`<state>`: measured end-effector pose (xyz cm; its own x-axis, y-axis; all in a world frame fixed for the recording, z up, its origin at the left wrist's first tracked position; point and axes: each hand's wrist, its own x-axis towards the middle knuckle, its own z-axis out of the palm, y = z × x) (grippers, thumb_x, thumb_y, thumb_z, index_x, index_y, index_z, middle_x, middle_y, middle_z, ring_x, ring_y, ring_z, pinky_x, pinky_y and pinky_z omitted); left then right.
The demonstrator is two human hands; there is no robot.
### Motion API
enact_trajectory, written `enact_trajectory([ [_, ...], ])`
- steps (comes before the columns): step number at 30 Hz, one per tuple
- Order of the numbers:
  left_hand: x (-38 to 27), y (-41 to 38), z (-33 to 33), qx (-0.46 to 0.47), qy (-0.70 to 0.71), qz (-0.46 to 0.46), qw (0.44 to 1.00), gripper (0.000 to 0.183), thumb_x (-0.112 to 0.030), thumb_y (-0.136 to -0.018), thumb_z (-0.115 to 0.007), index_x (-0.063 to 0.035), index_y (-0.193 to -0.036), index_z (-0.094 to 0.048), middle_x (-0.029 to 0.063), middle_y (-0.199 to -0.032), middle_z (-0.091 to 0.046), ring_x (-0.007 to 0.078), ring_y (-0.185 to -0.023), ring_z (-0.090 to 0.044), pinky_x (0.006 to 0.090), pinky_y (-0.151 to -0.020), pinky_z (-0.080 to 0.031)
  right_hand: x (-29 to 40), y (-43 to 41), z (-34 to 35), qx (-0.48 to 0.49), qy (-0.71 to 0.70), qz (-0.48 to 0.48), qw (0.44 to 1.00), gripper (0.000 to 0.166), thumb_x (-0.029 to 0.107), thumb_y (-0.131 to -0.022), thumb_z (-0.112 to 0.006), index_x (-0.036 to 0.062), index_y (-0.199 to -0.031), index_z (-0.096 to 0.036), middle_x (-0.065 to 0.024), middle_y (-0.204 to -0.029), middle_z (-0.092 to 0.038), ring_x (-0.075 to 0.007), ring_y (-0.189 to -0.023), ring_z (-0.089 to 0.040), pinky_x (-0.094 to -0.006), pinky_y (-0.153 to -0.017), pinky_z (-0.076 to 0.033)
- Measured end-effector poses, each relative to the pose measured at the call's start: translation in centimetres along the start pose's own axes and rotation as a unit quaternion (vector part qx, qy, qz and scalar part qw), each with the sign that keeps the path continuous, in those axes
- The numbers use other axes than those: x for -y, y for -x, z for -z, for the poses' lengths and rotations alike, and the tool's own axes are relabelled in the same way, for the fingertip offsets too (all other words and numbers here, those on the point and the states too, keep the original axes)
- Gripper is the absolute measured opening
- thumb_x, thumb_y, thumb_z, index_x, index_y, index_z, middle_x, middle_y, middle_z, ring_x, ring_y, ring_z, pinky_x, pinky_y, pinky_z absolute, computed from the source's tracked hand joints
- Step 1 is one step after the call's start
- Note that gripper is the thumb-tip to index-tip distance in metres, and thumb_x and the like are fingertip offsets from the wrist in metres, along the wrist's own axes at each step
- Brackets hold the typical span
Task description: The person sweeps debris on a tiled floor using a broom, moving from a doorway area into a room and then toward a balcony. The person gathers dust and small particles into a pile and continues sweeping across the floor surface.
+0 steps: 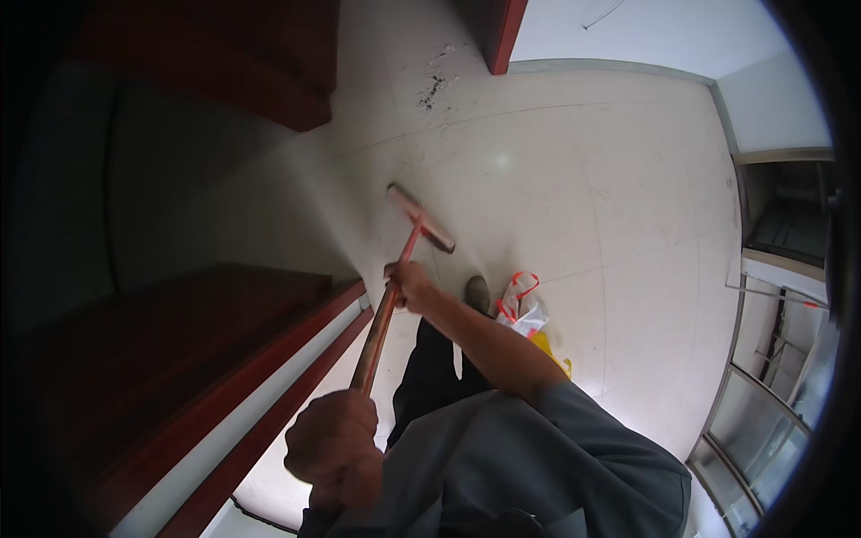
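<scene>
Both of my hands grip the long handle (375,339) of a broom that slants away from my body. My left hand (336,437) is wrapped around the upper part, close to my waist. Further down the pole, my right hand (407,286) is closed around it near the pink-red lower section. The broom's wide head (422,218) is on the pale tiled floor (646,202), lying diagonally; blur hides its bristles. Beyond the head, a scatter of dark and whitish debris (434,91) lies on the tiles.
Beside my shoe (477,292) are a white plastic bag with red handles (523,306) and a yellow bag (551,350). Dark red wood panels stand at upper left (296,74) and lower left (222,350). A red post (504,40) borders the white wall. Windows (760,410) line the right.
</scene>
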<state>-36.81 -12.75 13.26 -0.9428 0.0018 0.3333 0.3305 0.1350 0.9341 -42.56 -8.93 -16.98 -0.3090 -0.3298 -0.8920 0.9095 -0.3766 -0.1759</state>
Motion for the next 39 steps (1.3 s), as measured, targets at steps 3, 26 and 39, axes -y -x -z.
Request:
enact_trajectory([
  [3,1.8,1.3,4.3,-0.026,0.022,0.005,0.999,0.022,-0.008,-0.075,-0.058,-0.0033,-0.058,-0.046,0.0042,-0.047,-0.044,0.0185,-0.041,-0.044,0.0317,-0.039,-0.037,2.2,-1.4,-2.4,-0.002,0.004,0.027,1.0,0.014,0.014,-0.076,-0.058,0.0105,-0.066,-0.048,-0.0032,-0.054,-0.042,-0.0155,-0.042,-0.041,-0.0321,-0.037,-0.028],
  [26,5.7,-8.1,8.5,0.149,-0.083,-0.079,0.982,0.019,-0.008,-0.07,-0.057,-0.0063,-0.054,-0.049,0.0057,-0.047,-0.045,0.0159,-0.04,-0.045,0.0278,-0.041,-0.041,10.4,-3.4,-8.9,0.078,-0.148,0.051,0.985,0.018,0.013,-0.08,-0.057,0.011,-0.066,-0.046,0.0004,-0.053,-0.038,-0.0134,-0.042,-0.035,-0.0333,-0.043,-0.032],
  [39,11.2,-21.4,-7.8,0.422,0.159,0.062,0.891,0.014,-0.001,-0.072,-0.058,-0.0009,-0.059,-0.052,0.0089,-0.057,-0.052,0.0245,-0.053,-0.053,0.0338,-0.056,-0.05,18.1,3.0,14.4,-0.205,-0.371,0.167,0.89,0.016,0.022,-0.082,-0.058,0.0119,-0.077,-0.047,-0.0011,-0.059,-0.046,-0.0156,-0.048,-0.042,-0.0333,-0.044,-0.037],
])
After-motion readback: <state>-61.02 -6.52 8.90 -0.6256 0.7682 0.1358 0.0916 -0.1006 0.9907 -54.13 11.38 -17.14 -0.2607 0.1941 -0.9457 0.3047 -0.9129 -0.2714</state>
